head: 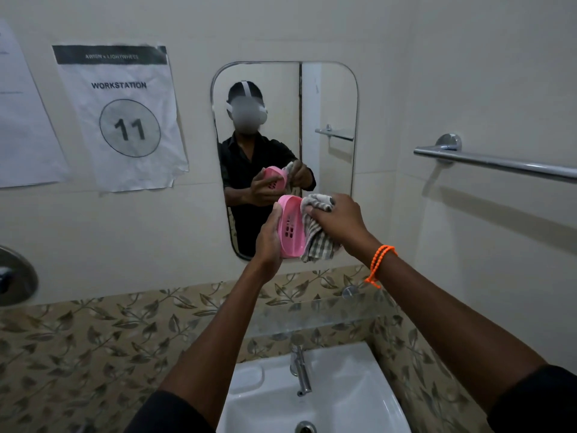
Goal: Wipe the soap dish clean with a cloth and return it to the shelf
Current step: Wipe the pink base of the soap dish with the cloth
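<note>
A pink plastic soap dish (290, 226) with drain slots is held upright on its side by my left hand (268, 242), in front of the mirror. My right hand (338, 221) is closed on a grey checked cloth (318, 242) and presses it against the dish's right rim. Part of the cloth hangs below my fingers. A glass shelf (312, 310) runs along the wall under my arms, above the basin.
A white wash basin (359, 401) with a chrome tap (301, 370) lies below. A wall mirror (331, 98) is straight ahead. A chrome towel rail (499, 162) sticks out at the right. Paper signs (125, 117) hang at the left, and a round chrome fitting (15, 276) sits at the left edge.
</note>
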